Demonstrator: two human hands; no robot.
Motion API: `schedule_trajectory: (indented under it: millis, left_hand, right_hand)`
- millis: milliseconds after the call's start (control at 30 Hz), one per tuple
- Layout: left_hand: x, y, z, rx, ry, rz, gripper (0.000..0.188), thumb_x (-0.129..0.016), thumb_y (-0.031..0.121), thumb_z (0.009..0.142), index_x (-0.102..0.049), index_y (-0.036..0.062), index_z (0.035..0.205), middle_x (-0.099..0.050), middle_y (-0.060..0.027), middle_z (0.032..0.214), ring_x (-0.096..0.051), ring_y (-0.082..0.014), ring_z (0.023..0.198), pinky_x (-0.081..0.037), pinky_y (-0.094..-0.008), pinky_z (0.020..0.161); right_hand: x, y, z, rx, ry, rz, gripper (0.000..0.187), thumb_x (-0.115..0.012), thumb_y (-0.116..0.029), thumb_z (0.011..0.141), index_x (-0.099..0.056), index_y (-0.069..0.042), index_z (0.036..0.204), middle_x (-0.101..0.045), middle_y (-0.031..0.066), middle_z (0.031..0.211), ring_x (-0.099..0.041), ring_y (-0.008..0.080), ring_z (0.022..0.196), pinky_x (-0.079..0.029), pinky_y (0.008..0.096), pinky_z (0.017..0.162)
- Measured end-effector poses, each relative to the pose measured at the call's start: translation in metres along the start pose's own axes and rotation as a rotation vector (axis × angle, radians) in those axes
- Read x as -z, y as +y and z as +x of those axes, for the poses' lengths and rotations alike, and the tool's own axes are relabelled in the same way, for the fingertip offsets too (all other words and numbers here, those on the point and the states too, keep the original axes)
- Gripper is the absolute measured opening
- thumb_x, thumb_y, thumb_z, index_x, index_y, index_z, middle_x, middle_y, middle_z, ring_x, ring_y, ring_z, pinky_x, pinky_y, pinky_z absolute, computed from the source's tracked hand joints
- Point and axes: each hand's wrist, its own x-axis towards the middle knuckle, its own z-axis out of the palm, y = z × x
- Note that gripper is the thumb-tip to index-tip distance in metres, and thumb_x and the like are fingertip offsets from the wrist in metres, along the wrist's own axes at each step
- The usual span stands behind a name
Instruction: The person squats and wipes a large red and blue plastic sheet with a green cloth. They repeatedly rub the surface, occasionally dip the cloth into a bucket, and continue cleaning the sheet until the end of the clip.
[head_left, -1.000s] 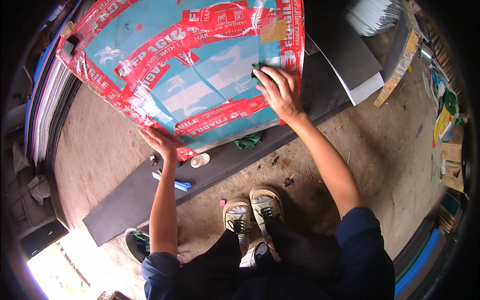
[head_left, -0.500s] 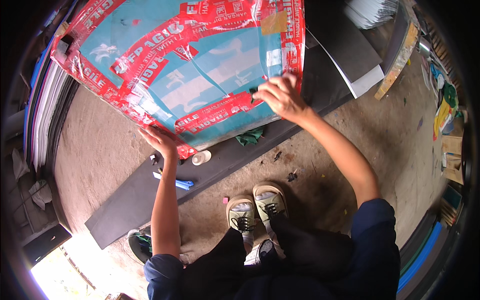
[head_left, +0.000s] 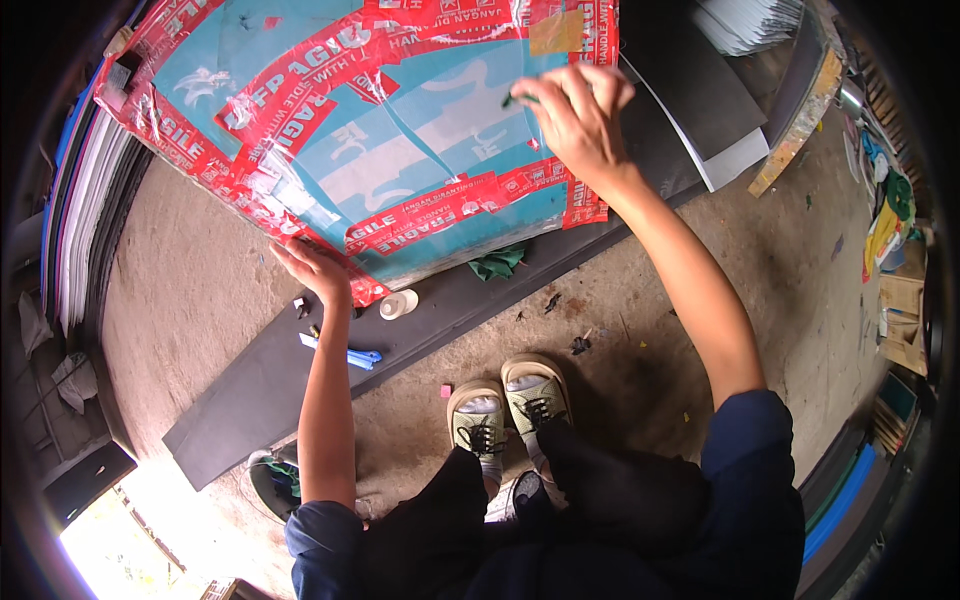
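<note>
A large blue box [head_left: 455,110], wrapped in red-and-white warning tape and clear film, stands tilted before me. My left hand [head_left: 318,272] lies along its lower left corner, fingers stretched out against the side. Over the right part of the box's face is my right hand [head_left: 585,120]. Its thumb and fingers pinch a small dark green scrap [head_left: 515,98], too little of which shows to tell its kind. Just below the box's lower edge lie a crumpled green cloth [head_left: 497,262] and a small whitish bottle [head_left: 399,304].
Under the box runs a long dark board [head_left: 250,400]. A blue-handled cutter [head_left: 362,358] lies on it beside my left forearm. Stacked sheets [head_left: 90,220] stand at the left. Grey sheets [head_left: 735,160] and a wooden edge [head_left: 800,120] are at the right.
My right hand has moved up, away from the lower tape strip, with the green scrap still pinched. My left hand stays at the corner; the view has shifted slightly.
</note>
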Motion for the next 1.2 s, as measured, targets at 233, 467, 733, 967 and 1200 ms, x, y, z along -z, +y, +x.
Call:
schedule_trajectory:
  millis: [233, 467, 733, 967, 1200]
  left_hand:
    - [-0.002, 0.007, -0.002, 0.025, -0.030, 0.012, 0.069, -0.035, 0.044, 0.095, -0.021, -0.0102, 0.135, -0.048, -0.0158, 0.101, -0.045, -0.0223, 0.090, -0.036, -0.0318, 0.083]
    - [-0.002, 0.013, -0.004, 0.094, -0.044, -0.026, 0.067, -0.034, 0.043, 0.096, -0.019, -0.0075, 0.137, -0.048, -0.0153, 0.107, -0.046, -0.0226, 0.094, -0.036, -0.0321, 0.088]
    - [0.002, 0.004, 0.002, 0.033, -0.044, 0.003, 0.068, -0.035, 0.043, 0.096, -0.016, -0.0074, 0.138, -0.048, -0.0128, 0.101, -0.045, -0.0196, 0.087, -0.037, -0.0309, 0.085]
    - [0.000, 0.012, -0.003, 0.121, -0.072, -0.010, 0.068, -0.034, 0.044, 0.096, -0.019, -0.0093, 0.136, -0.047, -0.0168, 0.104, -0.045, -0.0227, 0.093, -0.035, -0.0322, 0.089]
    - [0.002, 0.010, -0.003, 0.033, -0.045, 0.007, 0.068, -0.033, 0.044, 0.096, -0.021, -0.0103, 0.135, -0.045, -0.0189, 0.111, -0.043, -0.0254, 0.101, -0.032, -0.0340, 0.092]
  right_hand:
    - [-0.011, -0.015, -0.061, 0.009, -0.312, 0.010, 0.047, -0.049, -0.009, 0.083, -0.045, -0.007, 0.130, -0.038, 0.0019, 0.140, -0.031, 0.0168, 0.131, -0.020, 0.0375, 0.109]
    - [-0.009, 0.001, -0.098, 0.399, -0.581, -0.009, 0.064, -0.053, -0.030, 0.086, -0.025, -0.012, 0.141, -0.020, -0.0030, 0.148, -0.016, 0.0122, 0.137, -0.012, 0.0357, 0.113]
    - [-0.006, -0.018, -0.065, -0.014, -0.426, 0.071, 0.064, -0.051, -0.033, 0.087, -0.027, -0.005, 0.139, -0.025, 0.0090, 0.146, -0.022, 0.0244, 0.136, -0.017, 0.0419, 0.110]
    - [0.025, -0.010, -0.145, 0.172, -0.771, -0.119, 0.067, -0.048, -0.042, 0.086, -0.025, -0.011, 0.141, -0.017, -0.0009, 0.149, -0.013, 0.0140, 0.137, -0.010, 0.0378, 0.113]
    - [-0.030, -0.030, -0.028, 0.116, -0.370, -0.026, 0.069, -0.052, -0.039, 0.085, -0.025, -0.009, 0.141, -0.020, 0.0026, 0.148, -0.019, 0.0156, 0.136, -0.014, 0.0378, 0.111]
